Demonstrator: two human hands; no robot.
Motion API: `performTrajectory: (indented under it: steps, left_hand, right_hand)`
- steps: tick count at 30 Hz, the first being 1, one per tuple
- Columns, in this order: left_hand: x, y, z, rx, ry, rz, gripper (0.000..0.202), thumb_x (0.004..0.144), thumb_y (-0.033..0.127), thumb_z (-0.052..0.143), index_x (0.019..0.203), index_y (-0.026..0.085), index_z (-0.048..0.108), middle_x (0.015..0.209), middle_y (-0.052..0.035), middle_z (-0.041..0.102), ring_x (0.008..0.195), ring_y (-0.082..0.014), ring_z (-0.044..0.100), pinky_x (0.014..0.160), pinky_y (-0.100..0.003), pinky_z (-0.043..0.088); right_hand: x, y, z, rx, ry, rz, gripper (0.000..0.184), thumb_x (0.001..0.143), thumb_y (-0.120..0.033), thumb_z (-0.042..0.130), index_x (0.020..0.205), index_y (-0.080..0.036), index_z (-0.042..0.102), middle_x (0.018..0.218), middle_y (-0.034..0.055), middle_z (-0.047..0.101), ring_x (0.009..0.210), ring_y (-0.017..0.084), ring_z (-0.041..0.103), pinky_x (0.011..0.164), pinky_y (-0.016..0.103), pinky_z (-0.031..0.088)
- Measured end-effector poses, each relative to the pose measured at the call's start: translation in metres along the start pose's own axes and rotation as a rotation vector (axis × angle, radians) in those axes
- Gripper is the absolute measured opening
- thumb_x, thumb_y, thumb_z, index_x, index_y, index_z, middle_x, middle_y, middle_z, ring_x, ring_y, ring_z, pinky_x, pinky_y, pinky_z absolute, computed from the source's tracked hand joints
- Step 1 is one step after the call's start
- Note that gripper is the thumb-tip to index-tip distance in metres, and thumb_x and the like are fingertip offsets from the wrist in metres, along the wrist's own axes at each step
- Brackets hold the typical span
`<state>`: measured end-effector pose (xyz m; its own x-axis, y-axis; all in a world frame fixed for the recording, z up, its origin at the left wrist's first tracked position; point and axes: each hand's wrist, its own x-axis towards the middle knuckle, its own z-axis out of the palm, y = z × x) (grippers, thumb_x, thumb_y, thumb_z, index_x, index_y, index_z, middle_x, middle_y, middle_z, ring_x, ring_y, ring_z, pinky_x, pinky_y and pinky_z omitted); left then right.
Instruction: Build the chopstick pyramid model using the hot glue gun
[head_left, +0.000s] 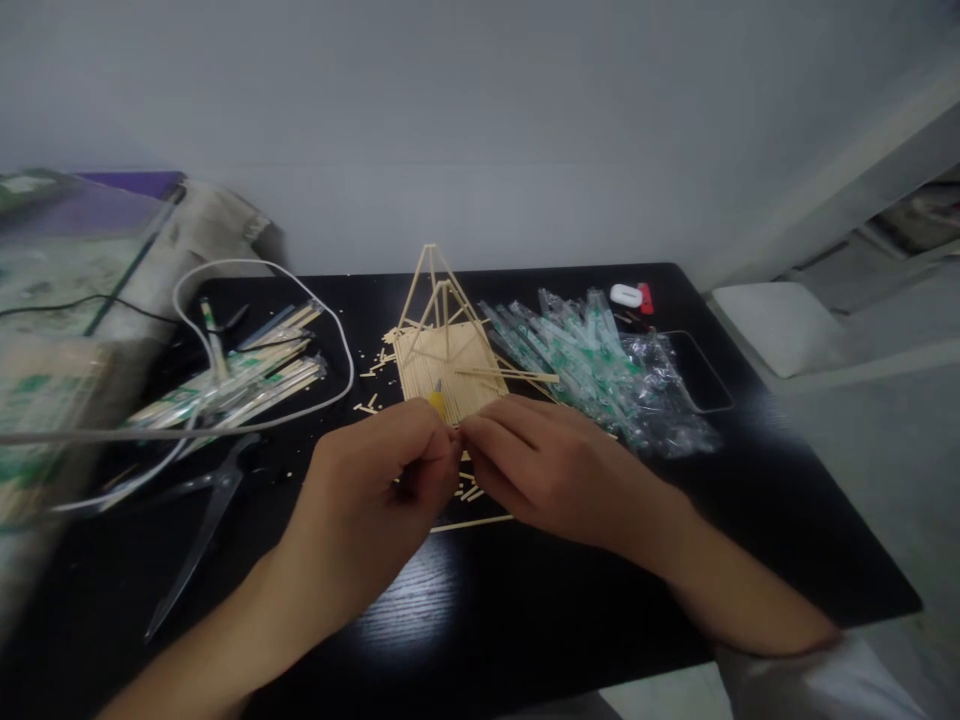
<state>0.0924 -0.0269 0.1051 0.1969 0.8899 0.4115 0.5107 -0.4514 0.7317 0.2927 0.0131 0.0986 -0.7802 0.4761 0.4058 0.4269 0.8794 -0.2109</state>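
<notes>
Has left hand (379, 480) curled closed and right hand (559, 465) pinched closed beside it, with fingertips meeting or nearly so in front of a flat layer of pale sticks (469, 345). Cannot tell what, if anything, is gripped there, with the tips mostly hidden. Can see a small yellow thing (437, 402) with a dark tip just beyond the left fingers, but cannot tell whether held. Beyond the hands, on or just over the flat layer, finds a peaked stick frame (446, 322) standing upright, near a few loose sticks (517, 375) pointing rightward. Sees short offcuts (470, 492) scattered on the black table (637, 590) around. To the right, notes crumpled clear wrappers (570, 345) beside a dark phone (701, 370); to the left, bagged sticks (247, 375), a looping white cable (349, 345) and a plier-like tool (214, 510).
</notes>
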Motion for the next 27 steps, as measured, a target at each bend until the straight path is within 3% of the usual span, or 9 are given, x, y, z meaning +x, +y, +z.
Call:
performTrajectory:
  steps: [4,11,17,19,21,24,27]
  left_hand:
    - [0.0,-0.003,0.001,-0.005,0.006,-0.029,0.04,0.086,0.0,0.062,0.065,0.02,0.034,0.061,0.0078,0.036,0.054,-0.0072,0.034,0.049,-0.021,0.033]
    - [-0.001,-0.003,0.0,-0.043,0.001,-0.156,0.04,0.091,0.012,0.063,0.063,0.021,0.035,0.06,0.0064,0.043,0.058,-0.0093,0.048,0.052,-0.024,0.036]
    - [-0.003,0.0,0.006,-0.173,0.037,-0.214,0.04,0.087,0.011,0.066,0.062,0.021,0.036,0.059,0.0057,0.04,0.056,-0.0098,0.04,0.051,-0.024,0.037]
    - [-0.005,0.002,0.009,-0.214,0.064,-0.242,0.042,0.088,0.012,0.067,0.063,0.021,0.035,0.06,0.0062,0.039,0.056,-0.0097,0.038,0.061,-0.024,0.049]
    - [-0.007,0.006,0.011,-0.281,0.102,-0.253,0.043,0.089,0.011,0.068,0.064,0.021,0.034,0.061,0.0072,0.037,0.056,-0.0092,0.037,0.08,-0.03,0.059]
    - [-0.011,0.013,0.014,-0.423,0.131,-0.212,0.044,0.091,0.007,0.067,0.064,0.02,0.035,0.061,0.0078,0.041,0.056,-0.0087,0.041,0.1,-0.043,0.062]
    - [-0.013,0.018,0.014,-0.484,0.152,-0.143,0.044,0.09,0.003,0.067,0.063,0.02,0.036,0.06,0.0083,0.044,0.055,-0.0078,0.045,0.106,-0.05,0.06]
  right_hand:
    - [0.001,0.003,0.003,-0.039,0.004,-0.028,0.023,0.109,-0.014,0.051,0.095,-0.011,0.069,0.085,0.0074,0.068,0.078,0.021,0.063,0.074,0.034,0.052]
    - [0.002,0.007,0.004,0.01,0.024,-0.036,0.023,0.11,-0.016,0.051,0.096,-0.011,0.068,0.085,0.0058,0.066,0.076,0.018,0.059,0.072,0.032,0.048]
    - [0.003,0.012,0.007,-0.038,0.114,-0.068,0.027,0.111,-0.022,0.054,0.088,-0.015,0.066,0.077,0.0029,0.064,0.071,0.017,0.056,0.067,0.032,0.046]
    - [0.003,0.013,0.008,-0.045,0.177,-0.07,0.026,0.11,-0.022,0.055,0.086,-0.017,0.066,0.075,0.0019,0.064,0.069,0.017,0.056,0.066,0.031,0.046]
    - [0.003,0.014,0.01,-0.017,0.245,-0.048,0.024,0.108,-0.02,0.057,0.086,-0.018,0.065,0.074,0.0011,0.064,0.068,0.016,0.056,0.065,0.03,0.047]
    - [0.003,0.013,0.013,0.107,0.367,0.049,0.017,0.106,-0.015,0.059,0.09,-0.017,0.065,0.077,0.0012,0.067,0.07,0.014,0.061,0.066,0.028,0.049]
    - [0.004,0.01,0.015,0.316,0.455,0.185,0.012,0.106,-0.014,0.058,0.098,-0.018,0.067,0.087,0.0018,0.073,0.076,0.013,0.067,0.071,0.026,0.054]
